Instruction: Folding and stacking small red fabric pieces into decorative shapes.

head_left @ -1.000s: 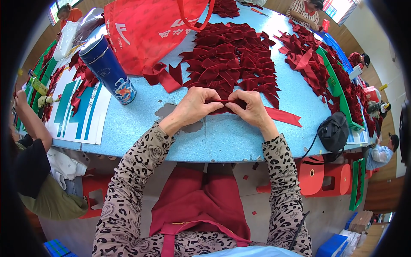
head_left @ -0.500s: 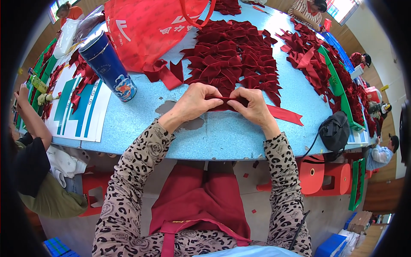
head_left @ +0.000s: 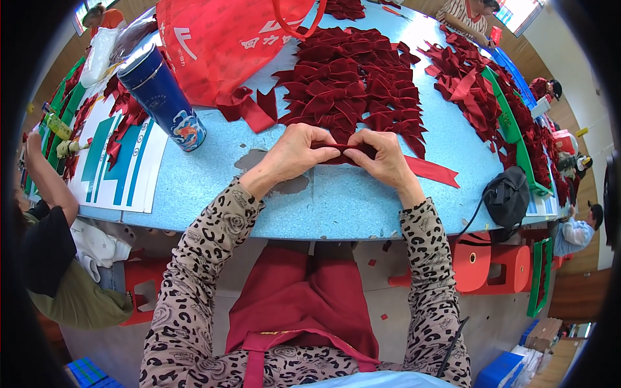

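Note:
A dark red velvet ribbon (head_left: 432, 171) is pinched between both of my hands, just above the blue table. My left hand (head_left: 294, 153) grips its middle with thumb and fingertips. Close beside it, my right hand (head_left: 383, 161) pinches the same ribbon, thumbs nearly touching. One notched tail with a brighter red face sticks out to the right. The folded part between the fingers is mostly hidden. Right behind my hands lies a large pile of finished dark red bows (head_left: 349, 81), and a loose ribbon piece (head_left: 255, 110) rests to the left of it.
A blue tumbler (head_left: 162, 97) and a red bag (head_left: 220, 52) stand at the left on the blue table (head_left: 259, 213). A black pouch (head_left: 506, 197) sits at the right edge. More bows (head_left: 466, 90) lie by a green tray (head_left: 511, 129). Other people sit around.
Both hands stay almost in place, with the ribbon still pinched. The left thumb has shifted slightly closer to the right one. At the far left, another person's hand has lowered slightly.

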`<action>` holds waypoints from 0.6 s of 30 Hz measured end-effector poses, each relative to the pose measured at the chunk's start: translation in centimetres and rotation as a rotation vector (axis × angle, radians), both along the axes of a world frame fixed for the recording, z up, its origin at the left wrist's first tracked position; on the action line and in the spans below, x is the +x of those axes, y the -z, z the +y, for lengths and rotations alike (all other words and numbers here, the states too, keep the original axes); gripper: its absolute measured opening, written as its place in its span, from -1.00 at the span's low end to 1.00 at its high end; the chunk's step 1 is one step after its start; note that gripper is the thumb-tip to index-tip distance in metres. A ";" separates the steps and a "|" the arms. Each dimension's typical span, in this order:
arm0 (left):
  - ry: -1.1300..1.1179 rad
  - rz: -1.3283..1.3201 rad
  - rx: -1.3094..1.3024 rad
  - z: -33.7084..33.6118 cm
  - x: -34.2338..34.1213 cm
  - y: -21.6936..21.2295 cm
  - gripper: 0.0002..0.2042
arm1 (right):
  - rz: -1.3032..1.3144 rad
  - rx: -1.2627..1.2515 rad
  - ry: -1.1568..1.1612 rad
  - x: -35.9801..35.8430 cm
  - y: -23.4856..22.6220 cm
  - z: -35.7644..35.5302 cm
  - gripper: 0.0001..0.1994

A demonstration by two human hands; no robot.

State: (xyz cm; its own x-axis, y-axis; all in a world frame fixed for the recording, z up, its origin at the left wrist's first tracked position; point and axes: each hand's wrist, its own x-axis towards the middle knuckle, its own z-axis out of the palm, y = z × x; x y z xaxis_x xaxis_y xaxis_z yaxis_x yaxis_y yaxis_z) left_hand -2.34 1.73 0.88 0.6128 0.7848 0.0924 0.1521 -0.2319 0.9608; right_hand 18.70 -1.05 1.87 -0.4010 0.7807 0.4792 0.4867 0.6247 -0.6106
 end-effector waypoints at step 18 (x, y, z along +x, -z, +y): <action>0.010 0.024 0.051 0.3 -0.4 0.4 -0.89 | -0.009 0.003 -0.002 -0.5 0.2 0.1 -0.86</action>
